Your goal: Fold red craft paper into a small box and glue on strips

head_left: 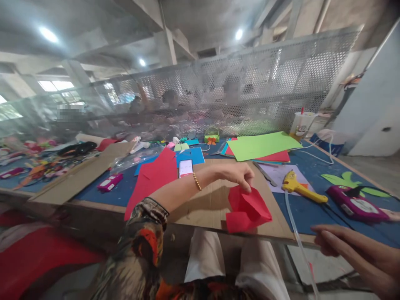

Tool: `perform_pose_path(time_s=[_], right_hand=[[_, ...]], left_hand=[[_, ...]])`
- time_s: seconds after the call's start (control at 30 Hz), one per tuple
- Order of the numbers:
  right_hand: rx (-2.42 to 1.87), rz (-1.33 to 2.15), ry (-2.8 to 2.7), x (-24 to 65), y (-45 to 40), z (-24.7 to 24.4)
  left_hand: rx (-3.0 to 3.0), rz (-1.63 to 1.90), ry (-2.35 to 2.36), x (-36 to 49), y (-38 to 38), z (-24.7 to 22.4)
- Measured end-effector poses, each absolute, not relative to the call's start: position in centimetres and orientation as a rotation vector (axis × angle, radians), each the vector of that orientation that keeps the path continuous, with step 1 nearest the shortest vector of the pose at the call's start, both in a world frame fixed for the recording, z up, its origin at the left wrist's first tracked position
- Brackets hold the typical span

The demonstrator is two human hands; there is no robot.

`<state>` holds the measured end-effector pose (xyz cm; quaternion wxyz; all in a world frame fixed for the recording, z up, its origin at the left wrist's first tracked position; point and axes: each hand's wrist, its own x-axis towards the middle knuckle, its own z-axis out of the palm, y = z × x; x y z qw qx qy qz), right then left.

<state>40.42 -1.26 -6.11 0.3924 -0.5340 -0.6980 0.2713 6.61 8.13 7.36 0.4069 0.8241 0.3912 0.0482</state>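
My left hand (239, 174) reaches across the cardboard sheet (200, 208) and pinches the upper edge of a folded red paper piece (246, 212). That piece stands partly open, like a small box, near the front edge of the table. At the lower right, my right hand (359, 254) is in front of the table edge, fingers stretched out and holding nothing. Closest to it are a yellow glue gun (301, 188) and its clear glue stick (295, 229). A purple box-shaped device (356, 204) lies beyond its fingers.
Left of the cardboard are a large red sheet (153, 175), a phone (186, 168) and another purple device (110, 182). Behind lie green sheets (265, 145), a knife-like metal tool (265, 174) and a small green basket (211, 136). A perforated screen (218, 91) rises along the back.
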Motion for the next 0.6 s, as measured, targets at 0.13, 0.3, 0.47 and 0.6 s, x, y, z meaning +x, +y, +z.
perform_pose_path(time_s=[0.13, 0.3, 0.47, 0.6], right_hand=[[-1.199, 0.734, -1.933, 36.4, -0.6, -0.6], [-0.949, 0.393, -2.173, 31.3, 1.3, 4.1], [-0.811, 0.280, -2.214, 27.9, 3.9, 4.6], [-0.814, 0.301, -2.170, 26.3, 4.8, 4.4]], left_hand=[[2.103, 0.244, 1.068, 5.5, 7.3, 7.5], [2.174, 0.372, 1.125, 5.2, 6.1, 8.7], [2.313, 0.561, 1.146, 5.1, 5.2, 9.5], [2.253, 0.686, 1.120, 4.8, 4.5, 9.3]])
